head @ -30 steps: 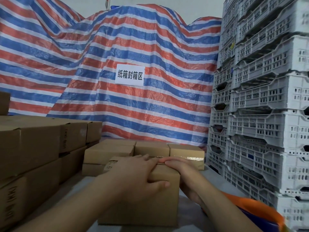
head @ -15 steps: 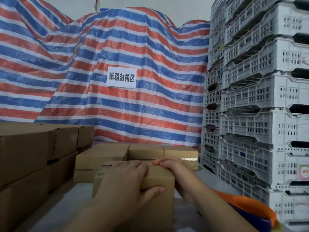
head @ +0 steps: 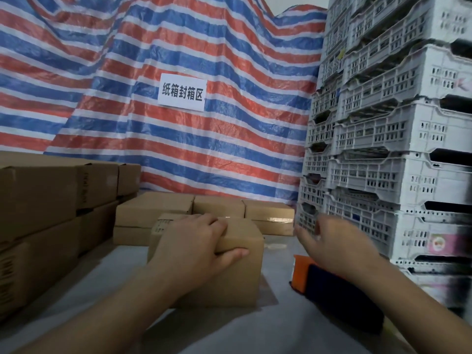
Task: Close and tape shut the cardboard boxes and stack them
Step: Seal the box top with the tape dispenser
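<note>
A small closed cardboard box (head: 235, 279) stands on the grey table (head: 281, 328) in front of me. My left hand (head: 196, 241) lies over its top, fingers across the lid and thumb down the near face. My right hand (head: 332, 238) hovers in the air to the right of the box, blurred, fingers spread, holding nothing. Below that hand lies an orange and dark blue tape dispenser (head: 329, 287) on the table.
Three low boxes (head: 219, 208) sit in a row behind the near box; the right one shows clear tape. Stacked cardboard boxes (head: 51, 200) fill the left. Tall stacks of white plastic crates (head: 388, 149) wall off the right. A striped tarp (head: 178, 60) hangs behind.
My right hand has left the box top and swung out to the right, over the tape dispenser. My left hand stays on the box. The view has shifted right and closer.
</note>
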The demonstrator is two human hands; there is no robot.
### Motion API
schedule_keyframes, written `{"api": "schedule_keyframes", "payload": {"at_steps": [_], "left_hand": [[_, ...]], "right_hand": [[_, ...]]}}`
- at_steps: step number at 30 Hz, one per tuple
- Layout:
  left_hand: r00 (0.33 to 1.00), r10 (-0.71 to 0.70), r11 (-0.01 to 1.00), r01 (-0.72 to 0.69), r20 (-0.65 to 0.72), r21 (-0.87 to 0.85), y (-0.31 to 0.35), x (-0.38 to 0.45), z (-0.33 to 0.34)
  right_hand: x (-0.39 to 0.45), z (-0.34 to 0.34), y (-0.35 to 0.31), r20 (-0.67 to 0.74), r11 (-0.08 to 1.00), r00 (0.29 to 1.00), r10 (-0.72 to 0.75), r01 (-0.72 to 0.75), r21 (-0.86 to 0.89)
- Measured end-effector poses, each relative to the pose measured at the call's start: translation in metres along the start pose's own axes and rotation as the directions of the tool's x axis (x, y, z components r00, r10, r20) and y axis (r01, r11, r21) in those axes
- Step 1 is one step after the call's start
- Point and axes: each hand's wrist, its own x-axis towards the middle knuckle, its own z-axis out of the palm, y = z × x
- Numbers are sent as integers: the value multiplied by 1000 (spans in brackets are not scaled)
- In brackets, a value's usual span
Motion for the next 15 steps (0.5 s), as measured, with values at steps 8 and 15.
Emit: {"api": "schedule_keyframes", "payload": {"at_steps": [8, 15], "left_hand": [[997, -22, 998, 27, 78, -60, -3, 0, 2], [993, -22, 996, 32, 117, -86, -6, -1, 3]], "right_hand": [[-44, 16, 20, 150, 976, 982, 111, -79, -204], [-59, 6, 30, 190, 965, 969, 157, -110, -239]]}}
